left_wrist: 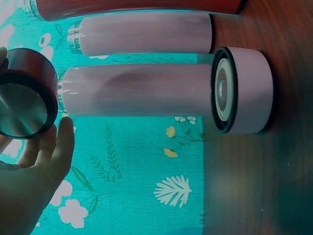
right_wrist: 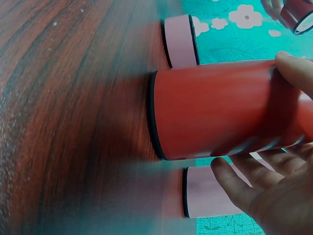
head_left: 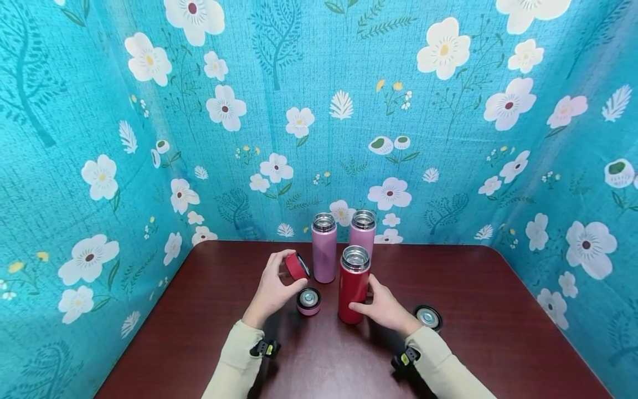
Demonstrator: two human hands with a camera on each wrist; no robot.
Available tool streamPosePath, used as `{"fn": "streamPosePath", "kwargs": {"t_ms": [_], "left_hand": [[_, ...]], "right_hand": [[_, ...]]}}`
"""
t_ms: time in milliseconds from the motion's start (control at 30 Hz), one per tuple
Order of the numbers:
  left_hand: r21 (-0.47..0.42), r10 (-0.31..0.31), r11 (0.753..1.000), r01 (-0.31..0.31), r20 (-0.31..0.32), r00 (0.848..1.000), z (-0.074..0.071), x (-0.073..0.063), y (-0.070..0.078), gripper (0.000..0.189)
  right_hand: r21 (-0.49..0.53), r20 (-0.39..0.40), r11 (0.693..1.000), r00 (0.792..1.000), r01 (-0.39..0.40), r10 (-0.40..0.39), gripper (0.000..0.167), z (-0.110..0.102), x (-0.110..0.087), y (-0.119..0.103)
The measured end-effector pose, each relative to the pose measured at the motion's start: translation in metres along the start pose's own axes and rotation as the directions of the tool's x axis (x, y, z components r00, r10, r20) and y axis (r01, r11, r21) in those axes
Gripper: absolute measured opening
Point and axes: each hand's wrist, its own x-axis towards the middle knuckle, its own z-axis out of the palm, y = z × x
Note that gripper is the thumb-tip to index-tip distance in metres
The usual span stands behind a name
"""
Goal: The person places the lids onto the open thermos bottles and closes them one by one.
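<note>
Remotely, I see the left hand pinch a red lid and the right hand grip the red bottle, uncapped like both pink bottles, none left lidded.

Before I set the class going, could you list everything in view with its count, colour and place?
Red bottle: 1, red, open-topped, in the right hand
Pink bottles: 2, pink, open-topped, standing behind
Red lid: 1, red, in the left hand
Pink lid: 1, pink, on the table
Black-rimmed lid: 1, side colour unclear, by the right wrist
Table: 1, dark reddish-brown, underneath
Flowered cloth: turquoise, behind and at both sides
Wrist devices: 2, black, one per wrist
Sleeves: 2, pale, on the forearms
Left hand: 1, bare
Right hand: 1, bare
</note>
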Motion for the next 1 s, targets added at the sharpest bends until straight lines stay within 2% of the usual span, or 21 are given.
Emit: {"fn": "streamPosePath", "kwargs": {"t_ms": [133,367,533,667,733,833,1000], "left_hand": [[-0.049,-0.03,0.998,0.03,0.011,1.0,0.0,0.002,0.01,0.064],[-0.031,0.015,0.999,-0.014,0.048,0.999,-0.003,0.001,0.05,0.058],[0.0,0.023,1.0,-0.023,0.066,0.998,0.0,0.003,0.056,0.061],[-0.049,0.001,0.999,0.003,0.069,0.998,0.003,0.005,0.056,0.068],[-0.081,-0.003,0.997,0.009,0.068,0.998,0.004,0.006,0.056,0.065],[-0.089,0.006,0.996,0.0,0.067,0.998,0.009,0.009,0.042,0.059],[-0.04,0.025,0.999,-0.022,0.063,0.998,0.016,0.012,0.02,0.055]], "right_hand": [[0.002,0.002,1.0,1.0,-0.006,0.006,0.072,-0.001,0.0,0.0],[0.014,0.001,1.0,1.0,0.0,0.0,0.072,0.0,0.001,0.002],[0.017,0.006,1.0,1.0,0.002,-0.002,0.073,0.0,0.001,0.001],[0.016,0.01,1.0,1.0,0.001,-0.002,0.072,0.0,0.0,0.0],[0.01,0.009,1.0,1.0,-0.002,0.002,0.072,0.0,0.0,0.0],[0.012,0.008,1.0,1.0,-0.013,0.013,0.072,0.0,0.0,-0.001],[0.02,0.004,1.0,1.0,-0.02,0.02,0.072,0.001,0.001,0.001]]}}
